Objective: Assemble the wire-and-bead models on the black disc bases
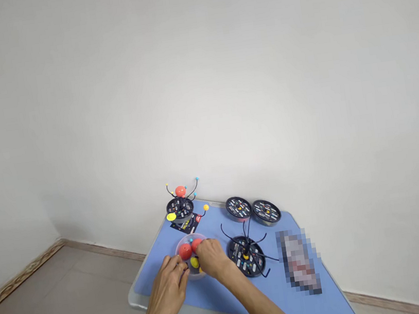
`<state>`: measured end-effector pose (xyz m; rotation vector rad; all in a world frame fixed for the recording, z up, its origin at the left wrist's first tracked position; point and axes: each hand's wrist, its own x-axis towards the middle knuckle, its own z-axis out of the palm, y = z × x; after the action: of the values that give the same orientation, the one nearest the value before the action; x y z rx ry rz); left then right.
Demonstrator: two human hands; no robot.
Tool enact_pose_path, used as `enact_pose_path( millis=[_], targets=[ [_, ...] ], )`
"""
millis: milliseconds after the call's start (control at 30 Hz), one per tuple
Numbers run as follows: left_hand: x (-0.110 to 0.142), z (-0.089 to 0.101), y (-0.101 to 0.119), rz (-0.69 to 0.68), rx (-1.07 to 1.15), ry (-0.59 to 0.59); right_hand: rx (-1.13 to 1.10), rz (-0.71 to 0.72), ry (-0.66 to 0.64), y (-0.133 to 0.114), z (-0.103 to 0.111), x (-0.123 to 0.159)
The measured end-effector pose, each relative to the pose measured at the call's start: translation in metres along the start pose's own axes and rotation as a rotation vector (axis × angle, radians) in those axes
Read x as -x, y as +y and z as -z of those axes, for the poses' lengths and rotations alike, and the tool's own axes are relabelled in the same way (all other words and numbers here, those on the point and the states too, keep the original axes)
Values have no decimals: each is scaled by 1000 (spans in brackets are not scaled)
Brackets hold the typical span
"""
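A clear round plastic bowl (198,276) stands near the front left of the table. In it lie two red balls (185,251), a yellow piece (194,262) and a small blue bead (191,240). My left hand (167,279) grips the bowl's left rim, thumb and fingers close together. Over the right side dips my right hand (212,257), its fingers curled down; whatever they hold is hidden. To its right sits a black disc base (244,264) with several bent black arms (249,247) rising from a centre post, no balls on their tips.
A model with a red ball (180,191) and coloured beads on arms stands at the back left, by a black printed card (188,225). Two black disc bases (239,208) sit at the back near the wall. A blurred patch (300,264) covers something at the right of the blue table (229,299).
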<state>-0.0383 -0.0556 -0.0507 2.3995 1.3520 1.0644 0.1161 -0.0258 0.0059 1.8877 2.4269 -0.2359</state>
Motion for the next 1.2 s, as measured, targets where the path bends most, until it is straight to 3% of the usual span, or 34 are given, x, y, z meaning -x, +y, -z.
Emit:
enact_pose_path(
  millis=[167, 333, 533, 733, 967, 1200],
  targets=[
    [3, -2, -4, 6, 100, -10, -41, -33, -36, -7, -9, -11],
    [3, 4, -2, 28, 186, -28, -220, -71, 39, -1, -5, -7],
    [-3, 25, -7, 127, 263, -4, -731, -115, 248, 28, 9, 7],
    [-20, 39, -2, 114, 64, -132, -1287, -98, 247, 31, 3, 27],
    [-37, 25, 8, 82, -269, -316, -1567, -124, 303, 28, -2, 58],
    [-64, 7, 7, 45, -304, -396, -1677, -215, 299, 30, -21, 79]
  ],
)
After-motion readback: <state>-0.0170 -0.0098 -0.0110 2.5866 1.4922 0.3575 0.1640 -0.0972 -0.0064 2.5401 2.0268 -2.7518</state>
